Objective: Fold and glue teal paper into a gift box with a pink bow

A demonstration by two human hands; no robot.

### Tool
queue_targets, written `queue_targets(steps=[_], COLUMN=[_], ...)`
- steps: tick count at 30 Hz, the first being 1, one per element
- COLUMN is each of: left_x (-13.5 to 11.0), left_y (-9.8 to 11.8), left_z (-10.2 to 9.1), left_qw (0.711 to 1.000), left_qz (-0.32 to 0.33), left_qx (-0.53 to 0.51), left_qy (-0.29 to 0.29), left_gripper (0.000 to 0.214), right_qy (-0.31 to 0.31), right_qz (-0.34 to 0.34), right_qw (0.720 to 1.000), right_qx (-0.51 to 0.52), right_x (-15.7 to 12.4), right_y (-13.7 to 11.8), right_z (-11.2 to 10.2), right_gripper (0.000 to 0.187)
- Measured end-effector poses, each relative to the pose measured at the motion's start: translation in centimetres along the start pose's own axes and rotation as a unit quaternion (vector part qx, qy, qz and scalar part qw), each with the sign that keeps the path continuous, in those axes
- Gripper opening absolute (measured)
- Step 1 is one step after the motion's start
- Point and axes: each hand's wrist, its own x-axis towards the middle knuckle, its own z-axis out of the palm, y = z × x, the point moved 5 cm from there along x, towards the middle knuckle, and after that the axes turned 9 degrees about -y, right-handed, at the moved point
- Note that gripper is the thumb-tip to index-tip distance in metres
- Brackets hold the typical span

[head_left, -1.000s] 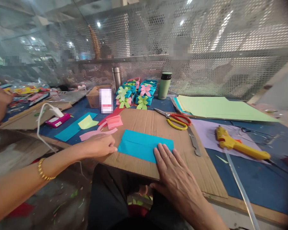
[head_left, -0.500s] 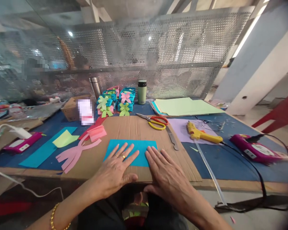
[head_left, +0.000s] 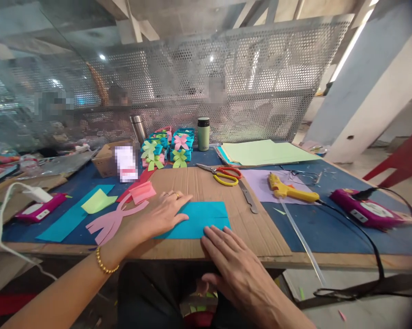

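Note:
A blue sheet of paper [head_left: 204, 219] lies flat on the brown cardboard [head_left: 192, 183] in front of me. My left hand [head_left: 166, 210] reaches over the sheet's left end, palm down, its thumb apart from the other fingers. My right hand [head_left: 235, 260] rests flat at the sheet's lower right, with the fingertips on the paper near its front edge. Neither hand is gripping anything. Left of the sheet are pink paper strips [head_left: 112, 221] and a folded salmon-pink piece of paper [head_left: 142, 192].
Scissors [head_left: 223, 176] and a grey blade [head_left: 249, 197] lie beyond my right hand. Further right are a yellow glue gun [head_left: 290, 191] and a magenta power strip [head_left: 365, 211]. Paper baskets [head_left: 178, 151], a green tumbler [head_left: 203, 135] and a paper stack [head_left: 266, 151] stand at the back.
My left hand has moved up and left, from lying spread on the blue sheet to its left end. My right hand has slid down toward the sheet's front edge.

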Motion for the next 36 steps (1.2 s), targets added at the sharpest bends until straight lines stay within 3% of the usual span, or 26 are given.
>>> queue_targets(steps=[6,13,19,22,26,28,31,33,36], left_x=[-0.5,-1.3,-0.9,-0.2,0.0,-0.4,-1.3,-1.9,-2.3], left_y=[2.0,3.2,5.6,5.0,2.6,1.7,1.0,0.7,0.2], left_z=[0.2,-0.3,-0.2,-1.2,-2.1,-2.0,-1.3,-1.0,-1.1], left_qw=[0.992,0.994,0.990,0.994,0.990,0.990,0.992,0.991,0.988], left_qz=[0.005,-0.009,-0.055,-0.082,-0.109,-0.105,-0.106,-0.127,-0.144], left_qx=[0.126,0.097,0.129,0.065,-0.071,-0.090,-0.066,-0.045,-0.053], left_qy=[-0.008,-0.041,-0.027,-0.028,-0.049,-0.034,0.007,0.015,-0.009], left_gripper=[0.040,0.065,0.039,0.028,0.027,0.025,0.019,0.037,0.061], right_qy=[0.001,0.015,0.041,0.031,0.017,0.018,-0.017,-0.053,-0.078], right_qz=[0.002,0.045,0.083,0.102,0.113,0.083,-0.005,-0.047,-0.054], right_qw=[0.999,0.999,0.996,0.994,0.993,0.996,1.000,0.996,0.992], right_qx=[0.035,0.013,-0.020,-0.025,-0.026,-0.019,0.015,0.048,0.083], right_x=[0.3,-1.1,-0.3,0.5,1.2,1.8,2.8,3.3,3.7], right_y=[0.3,2.8,2.1,1.8,2.5,2.6,2.1,1.7,1.5], right_z=[0.4,-0.5,-0.8,-1.1,-1.3,-1.3,-0.8,-0.7,-1.1], right_gripper=[0.050,0.040,0.051,0.045,0.024,0.020,0.035,0.041,0.040])
